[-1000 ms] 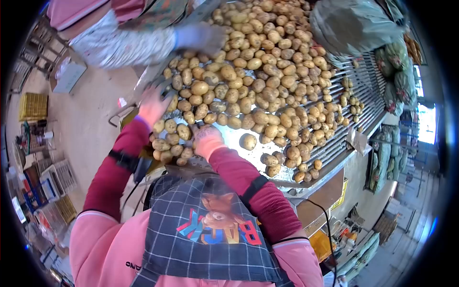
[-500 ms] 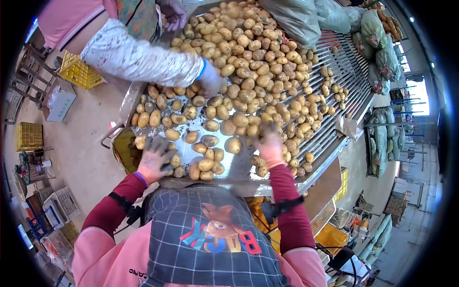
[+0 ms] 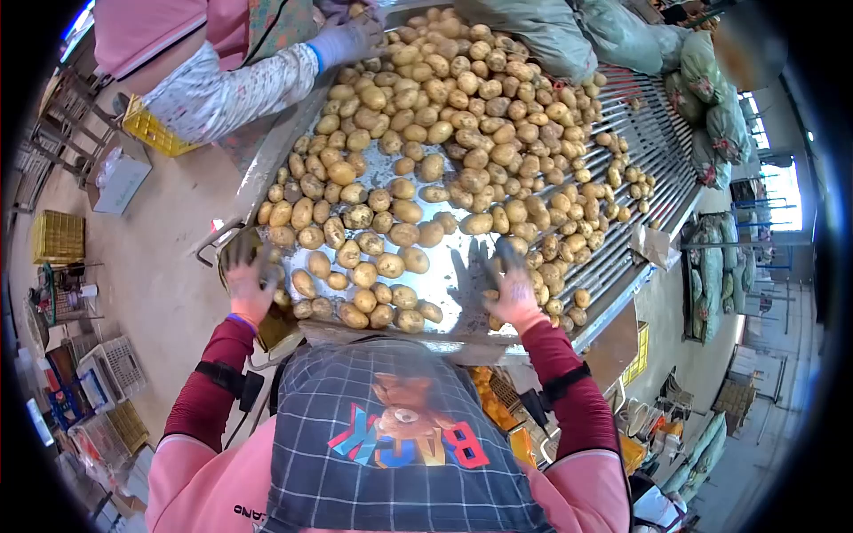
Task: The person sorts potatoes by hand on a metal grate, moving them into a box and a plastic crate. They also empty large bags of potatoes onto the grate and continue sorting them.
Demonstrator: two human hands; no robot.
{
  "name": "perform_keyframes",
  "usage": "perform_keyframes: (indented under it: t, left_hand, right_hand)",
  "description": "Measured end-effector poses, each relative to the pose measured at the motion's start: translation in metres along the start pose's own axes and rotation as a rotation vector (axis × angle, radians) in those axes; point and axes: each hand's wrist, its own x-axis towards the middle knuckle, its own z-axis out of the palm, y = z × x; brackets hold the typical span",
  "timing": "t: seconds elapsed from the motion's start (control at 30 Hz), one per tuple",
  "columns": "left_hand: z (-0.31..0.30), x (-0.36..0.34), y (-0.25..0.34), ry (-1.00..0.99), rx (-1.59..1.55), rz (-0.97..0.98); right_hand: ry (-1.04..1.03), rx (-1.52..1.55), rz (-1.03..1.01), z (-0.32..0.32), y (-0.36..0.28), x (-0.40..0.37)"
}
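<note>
A large pile of potatoes [image 3: 480, 115] covers the metal sorting table [image 3: 449, 275], with looser ones toward me. My left hand [image 3: 249, 280], in a grey-stained glove, is at the table's left edge above a yellow container [image 3: 283, 329]. Its fingers are apart, close beside the leftmost potatoes, and nothing shows in it. My right hand [image 3: 514, 293] hovers low over the near right of the table, fingers spread, by the edge of the right-hand potatoes. Its shadow falls on the bare metal to its left.
At the far left, a co-worker's gloved hand [image 3: 348, 43] is over the table's edge. Metal rollers [image 3: 662, 133] run along the right side. Filled green sacks [image 3: 622, 40] lie at the back. A yellow crate [image 3: 59, 237] and a cardboard box [image 3: 120, 182] stand on the floor at left.
My left hand has moved left, off the potatoes to the table edge. My right hand has shifted slightly right and toward me. The co-worker's hand has drawn back from the pile.
</note>
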Motion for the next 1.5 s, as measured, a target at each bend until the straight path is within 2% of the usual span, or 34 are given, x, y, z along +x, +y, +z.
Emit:
perform_keyframes:
  t: [0.03, 0.07, 0.1, 0.13, 0.17, 0.2, 0.23, 0.3, 0.4, 0.43, 0.5, 0.53, 0.6, 0.63, 0.7, 0.73, 0.77, 0.8, 0.83, 0.87, 0.9, 0.93, 0.97, 1.03, 1.1, 1.13, 1.17, 1.23, 1.27, 1.3, 1.33, 1.37, 1.43, 1.5]
  left_hand:
    - [0.002, 0.007, -0.004, 0.183, 0.004, -0.06]
    - [0.003, 0.012, 0.008, 0.066, -0.14, -0.128]
    - [0.005, 0.016, 0.033, -0.049, -0.286, -0.197]
    - [0.003, 0.019, 0.061, -0.187, -0.368, -0.063]
    - [-0.005, 0.027, 0.094, -0.249, -0.379, 0.106]
    - [-0.014, 0.036, 0.127, -0.311, -0.402, 0.275]
    - [-0.022, 0.041, 0.148, -0.307, -0.351, 0.478]
    - [0.001, 0.027, 0.126, -0.394, -0.285, 0.406]
    - [-0.002, 0.022, 0.071, -0.442, -0.03, 0.356]
    - [-0.012, 0.016, 0.056, -0.426, 0.06, 0.29]
    - [-0.008, 0.009, 0.0, -0.33, 0.031, 0.151]
    - [-0.011, 0.009, -0.024, -0.213, 0.101, 0.101]
    - [-0.014, 0.029, -0.045, 0.01, 0.109, 0.025]
    - [-0.017, 0.048, -0.044, 0.115, 0.045, -0.008]
    - [-0.024, 0.094, -0.013, 0.275, -0.106, -0.098]
    - [-0.002, 0.11, 0.003, 0.257, -0.338, -0.181]
    - [-0.001, 0.126, 0.033, 0.071, -0.396, -0.245]
    - [0.001, 0.141, 0.063, -0.117, -0.434, -0.312]
    - [0.018, 0.142, 0.085, -0.045, -0.244, -0.157]
    - [0.035, 0.142, 0.107, 0.052, -0.039, -0.022]
    - [0.036, 0.13, 0.123, 0.049, -0.102, -0.037]
    - [0.029, 0.114, 0.12, -0.041, -0.033, 0.09]
    - [0.013, 0.098, 0.115, -0.134, 0.033, 0.219]
    - [-0.008, 0.063, 0.092, -0.251, 0.007, 0.228]
    - [-0.004, 0.026, 0.043, -0.212, -0.164, 0.21]
    - [-0.016, 0.013, 0.026, -0.257, -0.111, 0.242]
    - [-0.018, 0.002, 0.001, -0.311, -0.118, 0.292]
    - [-0.013, -0.003, -0.029, -0.19, -0.059, 0.312]
    - [-0.014, 0.007, -0.02, -0.083, -0.15, 0.216]
    - [-0.017, 0.03, -0.003, 0.029, -0.239, 0.117]
    - [-0.015, 0.052, 0.014, 0.14, -0.328, 0.018]
    - [-0.004, 0.073, 0.033, 0.212, -0.267, 0.0]
    - [0.003, 0.097, 0.079, -0.097, -0.363, -0.295]
    - [0.041, 0.092, 0.107, 0.125, -0.486, -0.175]
  right_hand:
    - [-0.142, 0.047, -0.172, 0.001, -0.014, -0.001]
    - [-0.296, 0.117, -0.334, -0.005, -0.035, -0.001]
    - [-0.221, 0.248, -0.505, 0.061, -0.023, -0.013]
    - [-0.228, 0.148, -0.603, 0.06, -0.043, -0.002]
    - [-0.261, 0.25, -0.504, 0.061, -0.065, 0.015]
    - [-0.243, 0.258, -0.552, 0.072, -0.074, 0.034]
    - [-0.302, 0.173, -0.641, 0.05, -0.093, 0.056]
    - [-0.546, 0.019, -0.601, 0.053, -0.119, 0.088]
    - [-0.246, 0.183, -0.752, 0.048, -0.129, 0.085]
    - [-0.136, 0.267, -0.746, 0.053, -0.108, 0.084]
    - [-0.345, 0.029, -0.442, 0.009, -0.054, 0.104]
    - [-0.167, 0.117, -0.213, 0.005, -0.014, 0.099]
    - [0.305, -0.124, -0.113, 0.004, 0.039, 0.093]
    - [-0.001, -0.126, -0.023, -0.006, 0.024, 0.086]
    - [0.052, -0.042, -0.105, 0.019, -0.025, 0.079]
    - [-0.011, 0.016, -0.186, 0.025, -0.05, 0.082]
    - [-0.075, 0.076, -0.265, 0.033, -0.076, 0.085]
    - [0.029, 0.173, -0.351, 0.052, -0.104, 0.084]
    - [0.134, 0.276, -0.43, 0.069, -0.128, 0.083]
    - [0.038, 0.242, -0.592, 0.065, -0.147, 0.088]
    - [-0.059, 0.206, -0.752, 0.054, -0.16, 0.09]
    - [0.052, 0.152, -0.97, 0.045, -0.156, 0.086]
    - [-0.021, 0.243, -0.868, 0.032, -0.145, 0.083]
    - [-0.163, 0.413, -0.669, 0.007, -0.106, 0.081]
    - [-0.236, 0.143, -0.409, 0.005, -0.042, 0.068]
    - [-0.251, 0.044, -0.324, 0.009, -0.011, 0.061]
    - [-0.267, 0.056, -0.396, 0.02, -0.015, 0.057]
    - [-0.302, 0.082, -0.539, 0.043, -0.023, 0.049]
    - [-0.346, -0.06, -0.654, 0.045, -0.062, 0.051]
    - [-0.101, 0.028, -0.743, 0.082, -0.083, 0.053]
    - [-0.12, 0.088, -0.694, 0.088, -0.113, 0.06]
    - [-0.133, 0.143, -0.645, 0.09, -0.137, 0.07]
    - [-0.158, 0.236, -0.624, 0.08, -0.17, 0.084]
    - [-0.145, 0.325, -0.832, 0.077, -0.163, 0.085]
